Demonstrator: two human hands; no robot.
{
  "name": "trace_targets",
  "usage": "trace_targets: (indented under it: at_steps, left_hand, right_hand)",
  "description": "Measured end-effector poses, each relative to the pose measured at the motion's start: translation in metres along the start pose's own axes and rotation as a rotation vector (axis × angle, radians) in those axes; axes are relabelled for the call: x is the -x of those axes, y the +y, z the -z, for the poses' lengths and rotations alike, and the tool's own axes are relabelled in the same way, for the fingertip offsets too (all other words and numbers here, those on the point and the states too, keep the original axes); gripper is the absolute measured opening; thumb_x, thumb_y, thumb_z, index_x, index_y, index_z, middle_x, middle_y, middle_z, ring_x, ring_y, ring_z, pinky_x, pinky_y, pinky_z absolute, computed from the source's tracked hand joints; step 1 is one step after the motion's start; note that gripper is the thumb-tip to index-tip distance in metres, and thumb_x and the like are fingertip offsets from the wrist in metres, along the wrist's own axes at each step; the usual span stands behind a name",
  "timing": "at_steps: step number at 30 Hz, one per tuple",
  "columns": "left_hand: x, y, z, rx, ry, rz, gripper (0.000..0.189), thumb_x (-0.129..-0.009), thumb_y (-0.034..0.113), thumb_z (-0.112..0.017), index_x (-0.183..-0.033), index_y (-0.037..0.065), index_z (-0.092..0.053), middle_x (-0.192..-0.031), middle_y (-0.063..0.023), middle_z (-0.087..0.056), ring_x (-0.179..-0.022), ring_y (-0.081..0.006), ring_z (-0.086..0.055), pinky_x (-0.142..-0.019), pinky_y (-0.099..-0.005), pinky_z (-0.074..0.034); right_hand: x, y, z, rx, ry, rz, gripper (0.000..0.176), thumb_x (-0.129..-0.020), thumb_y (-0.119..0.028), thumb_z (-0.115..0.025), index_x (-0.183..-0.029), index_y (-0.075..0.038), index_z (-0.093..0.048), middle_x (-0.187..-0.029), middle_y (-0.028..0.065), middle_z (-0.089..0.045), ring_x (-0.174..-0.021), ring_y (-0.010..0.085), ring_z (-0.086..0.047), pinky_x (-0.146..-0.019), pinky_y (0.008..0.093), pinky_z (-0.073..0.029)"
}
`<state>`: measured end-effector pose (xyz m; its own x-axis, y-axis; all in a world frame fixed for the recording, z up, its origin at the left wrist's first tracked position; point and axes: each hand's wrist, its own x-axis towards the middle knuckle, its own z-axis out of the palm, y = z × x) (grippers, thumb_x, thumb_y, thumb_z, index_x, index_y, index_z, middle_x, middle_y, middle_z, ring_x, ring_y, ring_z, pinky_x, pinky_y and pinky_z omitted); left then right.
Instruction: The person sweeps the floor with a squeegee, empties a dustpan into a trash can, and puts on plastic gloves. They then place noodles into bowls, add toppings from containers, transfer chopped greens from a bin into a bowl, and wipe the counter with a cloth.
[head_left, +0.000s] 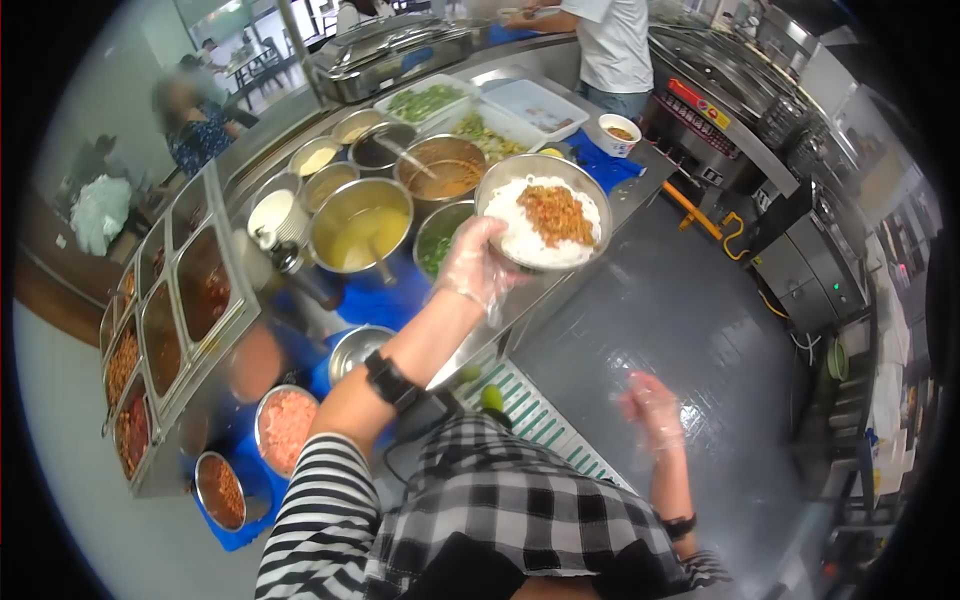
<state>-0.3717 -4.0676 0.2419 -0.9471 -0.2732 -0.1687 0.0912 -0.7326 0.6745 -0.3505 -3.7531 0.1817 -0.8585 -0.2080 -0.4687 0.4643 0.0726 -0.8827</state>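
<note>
My left hand (pixel 470 268), in a clear plastic glove, grips the near left side of a metal bowl (pixel 565 267). White food (pixel 513 238), perhaps rice, fills the bowl, with a reddish-brown chopped topping (pixel 556 214) over it. Beyond that hand stand a pot of yellowish broth (pixel 355 230), a pot of brown sauce (pixel 455 178) with a ladle, and a pot of chopped greens (pixel 436 245). Over the floor at my right side hangs my right hand (pixel 655 408), also gloved. Its fingers are loosely bent and slightly apart, with nothing visible in them.
Slanted condiment trays (pixel 190 290) line the left side. A bowl of pink food (pixel 287 428) and a tin of brown bits (pixel 222 492) sit nearby. A small bowl (pixel 618 135) rests on the counter's far end, near a person in white (pixel 614 50). Grey floor (pixel 640 290) lies right.
</note>
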Motion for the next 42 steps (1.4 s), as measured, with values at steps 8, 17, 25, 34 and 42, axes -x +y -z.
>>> trace_targets:
  at_steps: [8,17,25,34,42]
  left_hand:
    - [-0.180,-0.024,-0.032,0.252,-0.077,0.089,0.056,-0.069,0.020,-0.056,-0.121,0.007,-0.039,-0.119,-0.0161,-0.048,-0.105,-0.0367,-0.051,-0.078,-0.0602,-0.043]
    - [-0.308,-0.017,-0.055,0.125,-0.040,0.059,0.056,-0.072,0.023,-0.052,-0.123,0.005,-0.037,-0.125,-0.0175,-0.044,-0.114,-0.0367,-0.044,-0.086,-0.0580,-0.039]
    - [-0.345,-0.020,-0.056,0.163,0.061,-0.029,0.051,-0.070,0.022,-0.053,-0.117,0.003,-0.044,-0.114,-0.0157,-0.053,-0.101,-0.0349,-0.054,-0.079,-0.0526,-0.046]
    - [-0.235,0.020,-0.049,0.172,0.509,-0.311,0.041,-0.070,0.019,-0.057,-0.106,0.001,-0.048,-0.092,-0.0108,-0.059,-0.077,-0.0240,-0.060,-0.059,-0.0359,-0.051]
    - [-0.128,0.061,-0.011,0.145,0.888,-0.752,0.043,-0.068,0.009,-0.054,-0.108,-0.009,-0.049,-0.098,-0.0173,-0.059,-0.088,-0.0275,-0.059,-0.084,-0.0387,-0.048]
  right_hand:
    - [-0.101,-0.027,0.011,0.161,-0.124,-0.058,0.034,-0.082,-0.018,-0.060,-0.110,0.001,-0.053,-0.072,0.0050,-0.059,-0.057,0.0098,-0.053,-0.050,0.0234,-0.043]
    - [-0.202,-0.056,0.038,0.202,-0.055,-0.154,0.029,-0.084,-0.016,-0.054,-0.109,-0.001,-0.055,-0.072,0.0049,-0.060,-0.057,0.0112,-0.054,-0.051,0.0249,-0.045]
    - [-0.303,-0.094,0.045,0.326,-0.206,-0.177,0.031,-0.083,-0.022,-0.057,-0.107,-0.003,-0.056,-0.072,0.0053,-0.061,-0.058,0.0107,-0.055,-0.051,0.0241,-0.046]
    - [-0.456,-0.227,-0.057,0.511,-0.723,0.130,0.026,-0.085,-0.026,-0.055,-0.099,-0.004,-0.057,-0.065,0.0007,-0.056,-0.053,0.0071,-0.051,-0.049,0.0207,-0.042]
    - [-0.523,-0.283,-0.372,0.580,-1.142,0.546,0.046,-0.082,-0.035,-0.057,-0.113,-0.001,-0.051,-0.080,0.0068,-0.061,-0.067,0.0129,-0.058,-0.058,0.0280,-0.046]
